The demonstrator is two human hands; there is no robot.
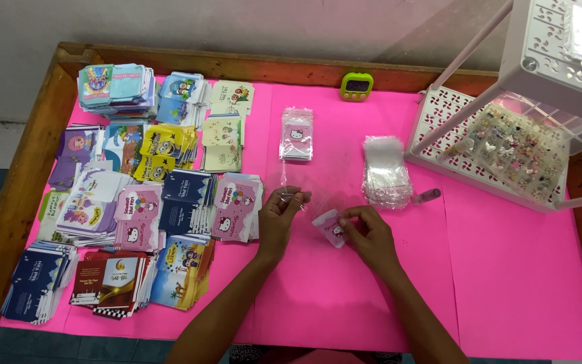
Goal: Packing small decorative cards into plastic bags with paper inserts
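Head view: my left hand (279,214) pinches a clear sleeve (304,197) open; right fingers (357,217) pinch a small pink card (330,227) at the sleeve's four o'clock. Bagging step, I judge; next needs card edge lined to the mouth.

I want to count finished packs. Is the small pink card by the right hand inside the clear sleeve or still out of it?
Partly in, it seems: the pink card in the right hand meets the clear sleeve held by the left hand; how far is unclear.
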